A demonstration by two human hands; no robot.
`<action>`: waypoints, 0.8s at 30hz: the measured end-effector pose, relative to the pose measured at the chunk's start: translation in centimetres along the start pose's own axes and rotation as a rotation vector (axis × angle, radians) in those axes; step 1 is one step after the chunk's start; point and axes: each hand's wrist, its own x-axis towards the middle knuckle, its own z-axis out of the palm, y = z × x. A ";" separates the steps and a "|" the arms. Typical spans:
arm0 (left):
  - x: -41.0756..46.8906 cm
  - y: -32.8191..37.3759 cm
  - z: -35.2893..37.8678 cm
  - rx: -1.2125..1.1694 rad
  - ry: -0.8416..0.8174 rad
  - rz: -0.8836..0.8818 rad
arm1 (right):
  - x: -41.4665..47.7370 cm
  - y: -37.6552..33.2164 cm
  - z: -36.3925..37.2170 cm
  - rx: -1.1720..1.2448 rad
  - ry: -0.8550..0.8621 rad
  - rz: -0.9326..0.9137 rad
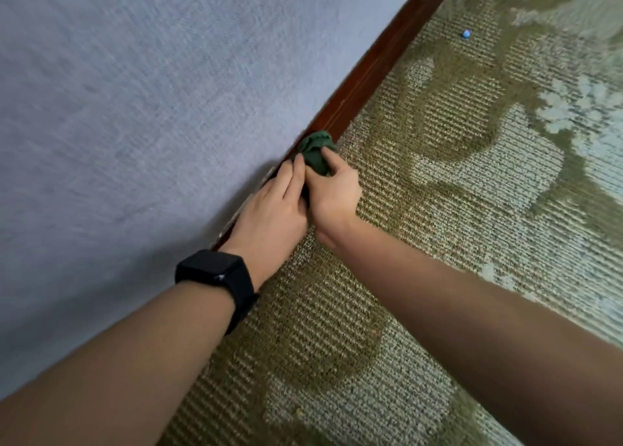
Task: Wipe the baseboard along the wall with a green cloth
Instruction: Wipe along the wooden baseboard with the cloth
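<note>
A dark reddish-brown wooden baseboard [374, 61] runs diagonally from the upper right down to the middle, where the wall meets the carpet. A bunched dark green cloth [316, 151] is pressed against it. My right hand [333, 193] grips the cloth from the carpet side. My left hand [269, 214], with a black watch on its wrist, lies along the baseboard, its fingertips on the cloth's near edge. The hands hide the baseboard beneath them.
A grey textured wall [151, 91] fills the left. Patterned green and beige carpet [472, 209] covers the floor on the right. A small blue speck [466, 34] lies on the carpet far up the baseboard.
</note>
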 end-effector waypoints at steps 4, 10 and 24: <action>-4.3 -1.2 0.1 0.075 0.022 0.100 | -4.4 2.1 1.3 -0.009 -0.083 0.044; -8.0 -1.0 0.8 0.079 -0.078 0.074 | -7.6 3.5 2.8 -0.066 -0.092 -0.009; 7.4 0.6 -1.6 0.134 0.003 -0.031 | 6.5 -4.3 -2.2 -0.206 0.053 -0.059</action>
